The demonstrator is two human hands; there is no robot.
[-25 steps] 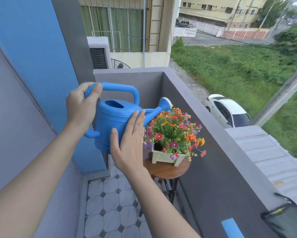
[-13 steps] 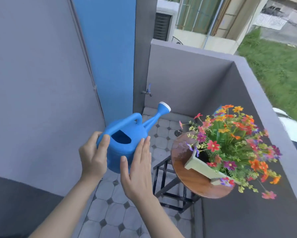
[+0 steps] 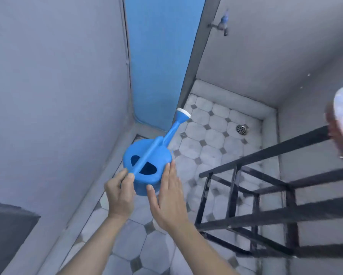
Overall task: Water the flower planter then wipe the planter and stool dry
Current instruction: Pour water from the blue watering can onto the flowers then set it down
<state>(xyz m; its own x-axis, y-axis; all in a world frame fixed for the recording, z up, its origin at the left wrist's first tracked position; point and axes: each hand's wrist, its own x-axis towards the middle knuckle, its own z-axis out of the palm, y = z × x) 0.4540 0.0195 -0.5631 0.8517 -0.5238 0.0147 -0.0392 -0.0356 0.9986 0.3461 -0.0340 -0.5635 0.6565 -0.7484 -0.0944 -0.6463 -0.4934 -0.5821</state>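
Sitting low near the tiled floor, one blue watering can is upright, close to the corner where the grey wall meets a blue panel. Whether its bottom touches the tiles, I cannot tell. Its one long spout points up and away, with a white tip at the end. One blue handle runs across the top, and two dark openings show beside it.

Two bare hands are on the can. The left hand has its fingers curled shut around the near end of the handle. The right hand is flat and spread wide, with its fingers laid against the side of the can.

To the right stands one stool, and only its black metal frame is clear. Its round brown seat is blurry at the right edge. The flower planter cannot be made out clearly.

One small round drain sits in the floor by the far wall. One tap sticks out of the wall high above it.
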